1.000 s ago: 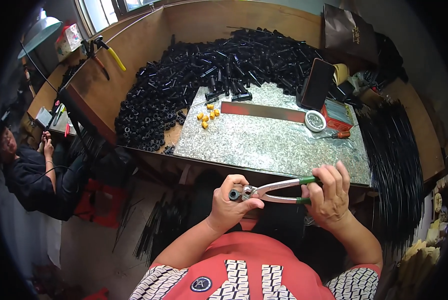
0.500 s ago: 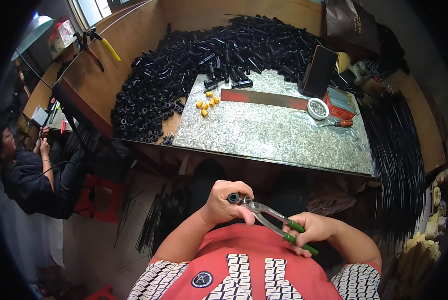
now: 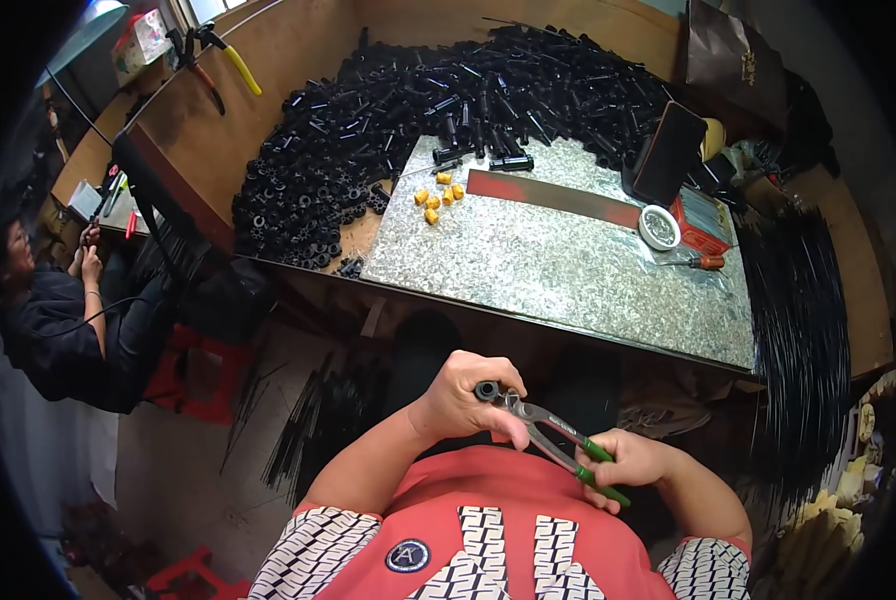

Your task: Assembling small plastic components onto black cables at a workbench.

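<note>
My left hand (image 3: pixel 464 398) is closed around a black tubular part (image 3: pixel 486 390), whose ringed open end faces up between thumb and fingers. Against that part rest the metal jaws of green-handled pliers (image 3: pixel 556 432). Both grips of the pliers are wrapped by my right hand (image 3: pixel 630 462), which holds them spread slightly apart. The two hands are close together in front of my red shirt, below the table's front edge. Exactly what the jaws grip is hidden by my left fingers.
A speckled board (image 3: pixel 528 250) on the table carries yellow pieces (image 3: pixel 431 216), a flat metal strip (image 3: pixel 553 198), a white dish (image 3: pixel 659 228) and a screwdriver (image 3: pixel 706 262). Behind lies a heap of black tubular parts (image 3: pixel 408 110). Black rods (image 3: pixel 798 330) overhang at right. A person (image 3: pixel 68 310) sits at left.
The whole view has shifted and tilted a little, so the table appears farther right. My left hand, the black part and the plier jaws sit slightly farther right. Both hands keep their holds.
</note>
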Action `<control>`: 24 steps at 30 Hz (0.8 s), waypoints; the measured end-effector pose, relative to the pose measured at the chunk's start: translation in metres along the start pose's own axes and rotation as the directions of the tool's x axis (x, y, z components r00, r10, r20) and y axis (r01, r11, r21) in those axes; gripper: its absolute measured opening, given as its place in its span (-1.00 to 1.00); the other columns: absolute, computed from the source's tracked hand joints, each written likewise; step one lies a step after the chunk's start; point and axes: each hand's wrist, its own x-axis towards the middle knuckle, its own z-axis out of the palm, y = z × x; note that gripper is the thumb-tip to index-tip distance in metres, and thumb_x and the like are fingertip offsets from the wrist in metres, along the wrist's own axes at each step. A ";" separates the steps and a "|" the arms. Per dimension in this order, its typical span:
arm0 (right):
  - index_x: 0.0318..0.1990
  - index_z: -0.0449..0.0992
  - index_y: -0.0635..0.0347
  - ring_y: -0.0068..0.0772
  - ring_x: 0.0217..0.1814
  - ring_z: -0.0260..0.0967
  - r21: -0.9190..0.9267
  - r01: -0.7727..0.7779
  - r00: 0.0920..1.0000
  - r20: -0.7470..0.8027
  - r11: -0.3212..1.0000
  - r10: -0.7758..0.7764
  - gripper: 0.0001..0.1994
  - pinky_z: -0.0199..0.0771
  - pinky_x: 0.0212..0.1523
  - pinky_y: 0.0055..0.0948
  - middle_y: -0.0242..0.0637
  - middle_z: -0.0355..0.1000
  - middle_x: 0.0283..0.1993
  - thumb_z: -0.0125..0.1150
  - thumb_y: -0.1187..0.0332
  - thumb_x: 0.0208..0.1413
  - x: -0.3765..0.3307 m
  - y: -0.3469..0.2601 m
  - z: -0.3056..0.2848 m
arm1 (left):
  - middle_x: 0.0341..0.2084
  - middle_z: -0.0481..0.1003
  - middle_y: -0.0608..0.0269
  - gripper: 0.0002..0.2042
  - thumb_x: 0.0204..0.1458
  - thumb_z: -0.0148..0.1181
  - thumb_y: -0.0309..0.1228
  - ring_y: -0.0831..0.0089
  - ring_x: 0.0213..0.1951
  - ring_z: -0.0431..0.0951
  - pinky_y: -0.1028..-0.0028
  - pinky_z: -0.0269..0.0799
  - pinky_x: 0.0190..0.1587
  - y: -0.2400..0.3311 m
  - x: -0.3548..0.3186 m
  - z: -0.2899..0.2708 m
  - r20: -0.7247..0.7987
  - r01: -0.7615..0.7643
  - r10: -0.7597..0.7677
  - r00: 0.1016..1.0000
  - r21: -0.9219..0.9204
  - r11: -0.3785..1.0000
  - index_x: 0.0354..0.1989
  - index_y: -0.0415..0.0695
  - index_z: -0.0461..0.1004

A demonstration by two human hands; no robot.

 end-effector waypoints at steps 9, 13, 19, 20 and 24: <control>0.17 0.14 0.30 0.01 -0.09 0.29 -0.955 -0.056 0.749 -0.234 0.293 -0.620 -0.36 0.33 -0.08 -0.19 -0.04 0.25 -0.15 0.10 0.62 -0.20 0.003 -0.044 0.010 | -0.66 0.36 0.36 -0.36 -0.52 0.40 0.10 0.62 -0.64 0.34 0.62 0.22 -0.58 -0.003 0.003 0.014 -0.195 0.023 -0.010 0.981 0.066 0.998 -0.37 -0.21 0.48; 0.16 0.17 0.31 0.02 -0.06 0.28 -0.880 0.034 0.854 -0.220 0.474 -0.470 -0.40 0.32 -0.04 -0.20 -0.04 0.24 -0.13 0.00 0.64 -0.17 0.002 -0.046 0.005 | -0.66 0.33 0.37 -0.32 -0.51 0.37 0.14 0.63 -0.63 0.30 0.61 0.20 -0.58 -0.010 0.002 0.012 -0.185 -0.056 0.085 0.979 0.158 0.986 -0.34 -0.23 0.48; 0.15 0.19 0.29 0.03 -0.05 0.30 -0.844 0.097 0.902 -0.149 0.527 -0.405 -0.44 0.33 -0.02 -0.22 -0.04 0.25 -0.11 -0.05 0.62 -0.13 0.009 -0.048 0.001 | -0.64 0.36 0.34 -0.32 -0.50 0.35 0.16 0.61 -0.63 0.32 0.60 0.22 -0.57 -0.012 -0.001 0.012 -0.208 -0.017 0.034 0.978 0.083 0.996 -0.33 -0.23 0.48; 0.15 0.19 0.29 0.03 -0.05 0.30 -0.845 0.098 0.903 -0.146 0.525 -0.404 -0.44 0.33 -0.02 -0.22 -0.04 0.25 -0.11 -0.05 0.62 -0.13 0.009 -0.051 0.002 | -0.64 0.36 0.34 -0.32 -0.50 0.35 0.16 0.61 -0.63 0.32 0.60 0.22 -0.57 -0.012 -0.002 0.012 -0.212 -0.017 0.034 0.977 0.084 0.996 -0.33 -0.23 0.48; 0.10 0.22 0.28 0.05 -0.04 0.30 -0.843 0.028 0.905 -0.206 0.537 -0.372 -0.49 0.34 -0.03 -0.20 -0.02 0.25 -0.09 -0.05 0.62 -0.13 0.009 -0.057 0.005 | -0.63 0.39 0.33 -0.33 -0.48 0.34 0.16 0.61 -0.62 0.34 0.61 0.23 -0.57 -0.013 -0.003 0.009 -0.231 -0.010 0.031 0.972 0.094 0.996 -0.33 -0.22 0.49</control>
